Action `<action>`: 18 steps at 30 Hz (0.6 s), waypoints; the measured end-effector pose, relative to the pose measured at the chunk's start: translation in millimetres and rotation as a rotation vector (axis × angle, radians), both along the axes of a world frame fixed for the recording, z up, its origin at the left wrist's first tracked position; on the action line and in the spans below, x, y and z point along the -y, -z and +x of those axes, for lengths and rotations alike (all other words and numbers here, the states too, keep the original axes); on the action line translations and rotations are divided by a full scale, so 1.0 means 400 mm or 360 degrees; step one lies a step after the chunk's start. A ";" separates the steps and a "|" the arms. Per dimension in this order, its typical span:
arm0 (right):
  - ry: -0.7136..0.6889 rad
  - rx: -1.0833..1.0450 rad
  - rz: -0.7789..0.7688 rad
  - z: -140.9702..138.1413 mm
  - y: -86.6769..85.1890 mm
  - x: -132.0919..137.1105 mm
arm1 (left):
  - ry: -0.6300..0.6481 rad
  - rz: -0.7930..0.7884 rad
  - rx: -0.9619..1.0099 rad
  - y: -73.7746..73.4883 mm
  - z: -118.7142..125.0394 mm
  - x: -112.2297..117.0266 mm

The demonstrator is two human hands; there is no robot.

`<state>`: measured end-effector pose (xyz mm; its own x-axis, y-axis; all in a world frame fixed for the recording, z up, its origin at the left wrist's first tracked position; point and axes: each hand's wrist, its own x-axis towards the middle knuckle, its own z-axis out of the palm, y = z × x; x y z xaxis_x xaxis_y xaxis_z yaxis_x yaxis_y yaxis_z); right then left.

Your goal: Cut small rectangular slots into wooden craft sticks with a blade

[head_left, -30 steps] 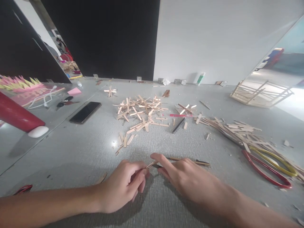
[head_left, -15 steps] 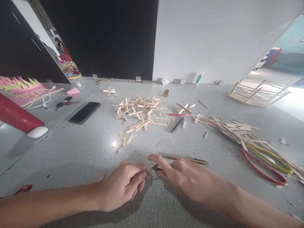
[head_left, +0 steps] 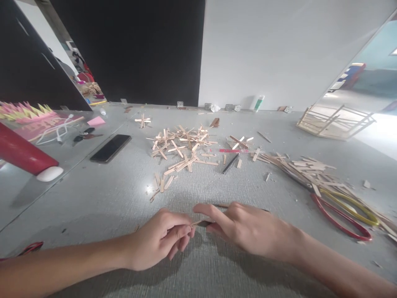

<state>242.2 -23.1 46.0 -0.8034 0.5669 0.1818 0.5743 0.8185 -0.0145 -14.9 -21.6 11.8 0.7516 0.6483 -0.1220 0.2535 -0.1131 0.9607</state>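
My left hand (head_left: 156, 240) is closed, pinching a short wooden craft stick (head_left: 195, 224) between thumb and fingers. Against the tip of that stick lies a thin dark-grey blade (head_left: 203, 224), gripped in my right hand (head_left: 248, 227) with the index finger stretched over it. The blade's handle, if it has one, is hidden by the palm. Just behind my right hand a thin dark and tan rod (head_left: 220, 205) rests on the table, mostly covered. Several cut stick pieces (head_left: 162, 183) lie beyond my left hand.
Star-shaped stick assemblies (head_left: 186, 142) are heaped mid-table. At the right, large scissors (head_left: 341, 219) with red and yellow handles lie by a stick pile (head_left: 313, 167). A phone (head_left: 111, 148), a red tube (head_left: 25, 151), a black pen (head_left: 231, 163) and a glue stick (head_left: 258, 103) are around.
My right hand has tilted slightly and now covers more of the rod behind it. My left hand keeps its pinch on the stick, and the view has shifted a little.
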 end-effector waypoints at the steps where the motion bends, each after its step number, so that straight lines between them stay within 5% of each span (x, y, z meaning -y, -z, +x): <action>1: 0.0010 -0.0006 -0.0032 0.000 -0.002 -0.001 | -0.0001 -0.0002 0.0005 0.000 0.000 -0.001; 18: -0.0044 -0.0139 -0.0430 0.002 0.000 -0.017 | 0.0030 -0.0100 -0.0023 -0.014 0.000 -0.011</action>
